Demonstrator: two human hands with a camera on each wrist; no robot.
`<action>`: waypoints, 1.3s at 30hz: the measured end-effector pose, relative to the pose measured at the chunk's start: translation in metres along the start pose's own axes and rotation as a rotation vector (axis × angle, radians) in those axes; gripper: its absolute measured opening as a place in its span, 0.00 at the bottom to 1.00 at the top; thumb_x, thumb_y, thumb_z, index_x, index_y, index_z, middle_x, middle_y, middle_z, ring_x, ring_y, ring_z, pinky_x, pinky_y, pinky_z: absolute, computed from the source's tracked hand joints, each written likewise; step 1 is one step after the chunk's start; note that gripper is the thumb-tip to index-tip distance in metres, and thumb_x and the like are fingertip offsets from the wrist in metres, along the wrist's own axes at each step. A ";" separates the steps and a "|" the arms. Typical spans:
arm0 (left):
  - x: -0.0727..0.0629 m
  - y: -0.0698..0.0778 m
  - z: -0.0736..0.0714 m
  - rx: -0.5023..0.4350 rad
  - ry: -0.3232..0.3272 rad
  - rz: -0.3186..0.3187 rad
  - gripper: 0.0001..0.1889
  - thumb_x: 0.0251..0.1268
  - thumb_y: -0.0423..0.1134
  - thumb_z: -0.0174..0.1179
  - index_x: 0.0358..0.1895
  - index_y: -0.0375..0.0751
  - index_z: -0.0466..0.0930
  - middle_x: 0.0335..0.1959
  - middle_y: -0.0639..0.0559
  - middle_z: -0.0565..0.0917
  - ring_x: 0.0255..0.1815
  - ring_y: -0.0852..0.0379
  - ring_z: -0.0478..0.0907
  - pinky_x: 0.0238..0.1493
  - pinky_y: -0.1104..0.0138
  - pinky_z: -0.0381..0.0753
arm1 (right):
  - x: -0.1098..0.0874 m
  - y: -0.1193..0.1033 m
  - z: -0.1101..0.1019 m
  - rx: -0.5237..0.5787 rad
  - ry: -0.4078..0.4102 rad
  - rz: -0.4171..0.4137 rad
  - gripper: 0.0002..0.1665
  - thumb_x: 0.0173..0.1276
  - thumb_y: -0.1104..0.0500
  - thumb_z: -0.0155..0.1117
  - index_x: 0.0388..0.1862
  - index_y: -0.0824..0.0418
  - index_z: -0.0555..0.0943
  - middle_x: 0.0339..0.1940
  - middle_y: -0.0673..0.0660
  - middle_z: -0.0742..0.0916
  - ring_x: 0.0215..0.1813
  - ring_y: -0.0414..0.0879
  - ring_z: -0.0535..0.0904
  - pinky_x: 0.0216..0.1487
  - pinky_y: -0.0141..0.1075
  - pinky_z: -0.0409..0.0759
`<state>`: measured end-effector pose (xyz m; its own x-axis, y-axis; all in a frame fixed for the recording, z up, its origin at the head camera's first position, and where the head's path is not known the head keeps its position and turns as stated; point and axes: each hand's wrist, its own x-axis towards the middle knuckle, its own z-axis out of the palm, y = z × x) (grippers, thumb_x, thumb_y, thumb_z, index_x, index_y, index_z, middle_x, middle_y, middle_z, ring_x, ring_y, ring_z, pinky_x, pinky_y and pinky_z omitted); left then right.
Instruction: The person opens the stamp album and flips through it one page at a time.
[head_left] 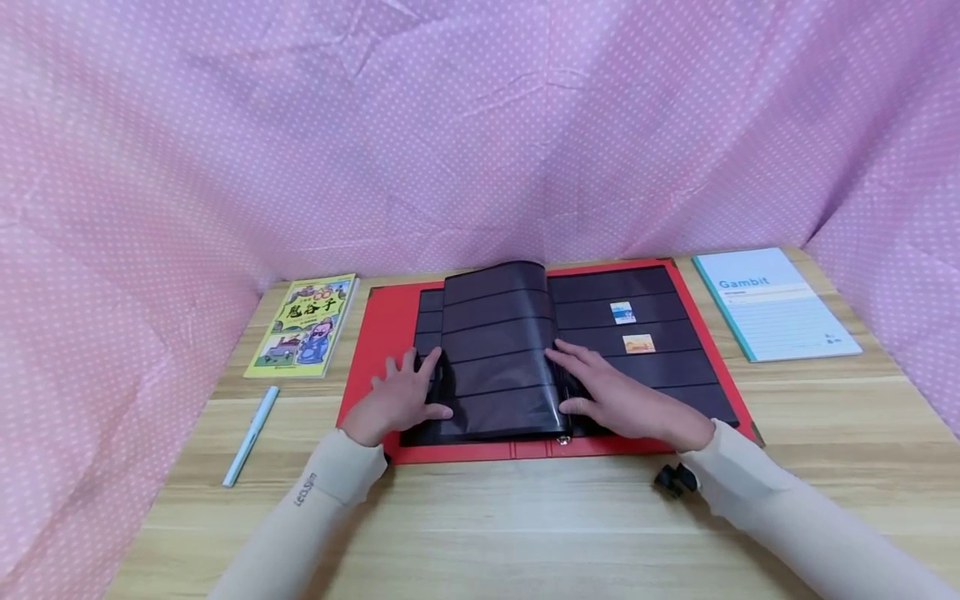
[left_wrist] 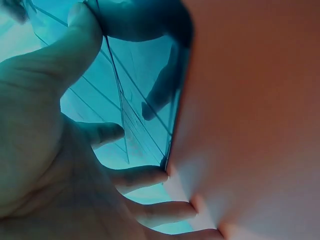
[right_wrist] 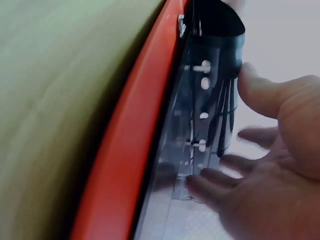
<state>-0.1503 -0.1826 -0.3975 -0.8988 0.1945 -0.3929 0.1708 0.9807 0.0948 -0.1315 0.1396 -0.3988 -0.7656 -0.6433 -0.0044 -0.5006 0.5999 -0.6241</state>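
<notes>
A red stamp album [head_left: 457, 452] lies spread on the table, its black pocket page [head_left: 495, 333] bulging up beside the spine. My left hand [head_left: 393, 400] rests with spread fingers at that page's left edge. In the left wrist view the thumb [left_wrist: 75, 50] touches the glossy sheet, while the other fingers reach down to the page edge and the red cover. My right hand [head_left: 618, 400] has its fingertips at the bulge near the spine, fingers extended. On the right-hand page [head_left: 675, 362] sit a blue-and-white stamp [head_left: 622, 313] and an orange stamp [head_left: 639, 343]. Binder rings and punched holes [right_wrist: 204, 82] show in the right wrist view.
A yellow comic-style book [head_left: 300, 325] lies left of the album, with a light blue pen [head_left: 251, 435] in front of it. To the right is a white and teal notebook [head_left: 776, 304]. A pink dotted cloth [head_left: 480, 133] hangs behind the wooden table [head_left: 525, 533].
</notes>
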 end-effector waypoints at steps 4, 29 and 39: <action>0.002 0.000 0.001 0.013 -0.003 -0.007 0.52 0.52 0.61 0.65 0.76 0.50 0.45 0.70 0.32 0.52 0.65 0.31 0.50 0.55 0.34 0.61 | 0.001 0.003 0.000 0.025 -0.029 0.100 0.48 0.68 0.47 0.59 0.77 0.60 0.47 0.76 0.60 0.52 0.73 0.57 0.52 0.63 0.51 0.64; -0.003 -0.007 -0.006 0.000 -0.002 0.056 0.44 0.57 0.51 0.66 0.75 0.53 0.52 0.69 0.33 0.54 0.65 0.35 0.53 0.56 0.35 0.60 | 0.015 -0.012 0.004 -0.035 -0.016 0.174 0.49 0.65 0.40 0.61 0.77 0.56 0.50 0.76 0.56 0.56 0.72 0.56 0.55 0.64 0.52 0.64; -0.007 -0.027 -0.005 -0.050 0.065 0.128 0.42 0.51 0.49 0.71 0.71 0.49 0.62 0.72 0.41 0.51 0.68 0.38 0.54 0.58 0.37 0.61 | 0.026 -0.023 0.011 -0.129 -0.026 0.200 0.48 0.63 0.39 0.62 0.75 0.55 0.56 0.75 0.55 0.59 0.73 0.62 0.52 0.60 0.69 0.54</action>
<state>-0.1505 -0.2107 -0.3927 -0.8955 0.3144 -0.3151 0.2664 0.9457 0.1865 -0.1357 0.1035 -0.3933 -0.8450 -0.5164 -0.1388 -0.3887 0.7714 -0.5038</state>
